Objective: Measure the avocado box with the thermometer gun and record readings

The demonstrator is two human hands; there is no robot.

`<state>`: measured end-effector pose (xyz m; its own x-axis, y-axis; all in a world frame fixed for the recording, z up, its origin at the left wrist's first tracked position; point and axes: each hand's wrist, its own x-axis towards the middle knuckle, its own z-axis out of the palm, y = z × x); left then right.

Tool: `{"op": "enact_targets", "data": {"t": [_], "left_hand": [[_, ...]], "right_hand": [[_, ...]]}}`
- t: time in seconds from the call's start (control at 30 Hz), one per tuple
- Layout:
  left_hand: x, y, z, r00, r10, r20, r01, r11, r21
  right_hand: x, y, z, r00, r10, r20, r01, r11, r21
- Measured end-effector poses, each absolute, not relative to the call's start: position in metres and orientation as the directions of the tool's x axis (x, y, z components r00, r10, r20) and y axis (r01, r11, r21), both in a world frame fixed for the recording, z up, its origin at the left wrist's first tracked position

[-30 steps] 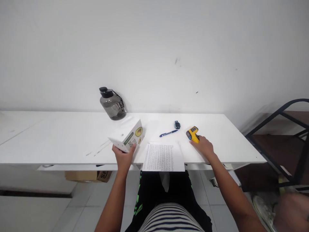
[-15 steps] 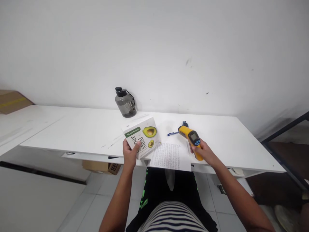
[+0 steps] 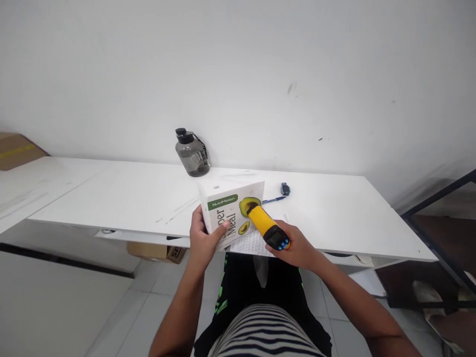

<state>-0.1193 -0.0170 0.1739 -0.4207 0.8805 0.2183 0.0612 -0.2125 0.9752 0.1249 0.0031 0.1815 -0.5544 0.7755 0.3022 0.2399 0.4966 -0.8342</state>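
Note:
My left hand [image 3: 207,237] grips a white box [image 3: 232,198] printed with avocados and the words "NutriMotion" and "Meal", its front tilted toward me. In my right hand [image 3: 293,245] is a yellow and black infrared thermometer [image 3: 266,224], its nose pointed at the larger avocado picture. The nose overlaps the box in view; whether they touch I cannot tell. Below the box, a sheet of paper [image 3: 250,244] with rows of writing lies at the table's front edge, partly covered. A blue pen [image 3: 274,200] and a dark wristwatch [image 3: 285,189] lie just beyond the thermometer.
A grey bottle with a black lid [image 3: 192,154] stands on the white table [image 3: 357,213] near the wall. At the far left sits a cardboard box [image 3: 18,151]. Another carton [image 3: 156,252] shows under the table, and a dark metal frame [image 3: 439,196] rises at the right.
The box has moved right and turned more upright in my left hand. My right hand has brought the thermometer left and closer to the box, swinging its nose toward the front.

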Motion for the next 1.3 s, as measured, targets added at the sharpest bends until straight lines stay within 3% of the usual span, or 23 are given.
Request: {"op": "enact_targets", "data": {"t": [0.53,1.3], "left_hand": [[-0.1127,-0.0236,0.1757,-0.389,0.858,0.335,0.178,-0.287,0.941],[-0.1116,-0.0257,0.1742,-0.363,0.851,0.378,0.171,-0.338,0.925]], "right_hand": [[0.1265,0.0003,0.1777,-0.526,0.789,0.316,0.248,0.498,-0.831],[0.1269,-0.0007,0.1786,-0.537,0.787,0.305,0.244,0.491,-0.836]]}}
